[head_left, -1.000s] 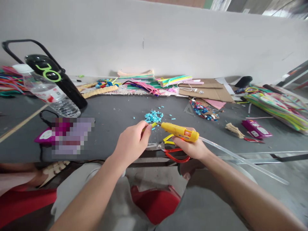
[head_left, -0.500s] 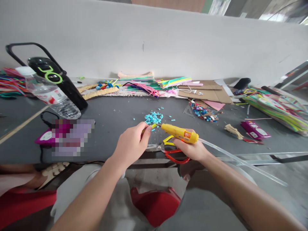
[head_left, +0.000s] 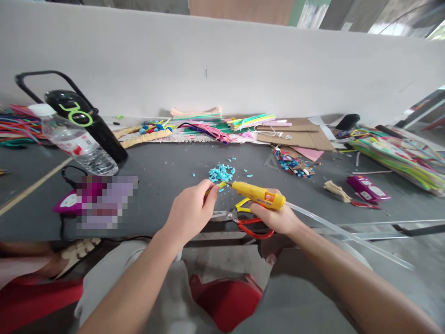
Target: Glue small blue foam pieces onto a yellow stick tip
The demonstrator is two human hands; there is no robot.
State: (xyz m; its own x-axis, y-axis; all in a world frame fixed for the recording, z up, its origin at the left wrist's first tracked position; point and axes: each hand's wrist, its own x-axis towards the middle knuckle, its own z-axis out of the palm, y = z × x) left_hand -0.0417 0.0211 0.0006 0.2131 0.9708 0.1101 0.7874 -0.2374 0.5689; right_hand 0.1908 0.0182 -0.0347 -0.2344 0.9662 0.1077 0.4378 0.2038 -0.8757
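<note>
At frame centre, the left hand (head_left: 190, 208) pinches a yellow piece (head_left: 221, 185); the right hand (head_left: 278, 216) grips the glue gun (head_left: 255, 192). Apparent step: gluing. Next: steady nozzle (head_left: 229, 183) alignment.

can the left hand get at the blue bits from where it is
Probably yes: the blue pieces lie just beyond the left hand, uncovered. It pinches a small yellow piece, though, which it may need to put down, and the glue gun is close by.
</note>
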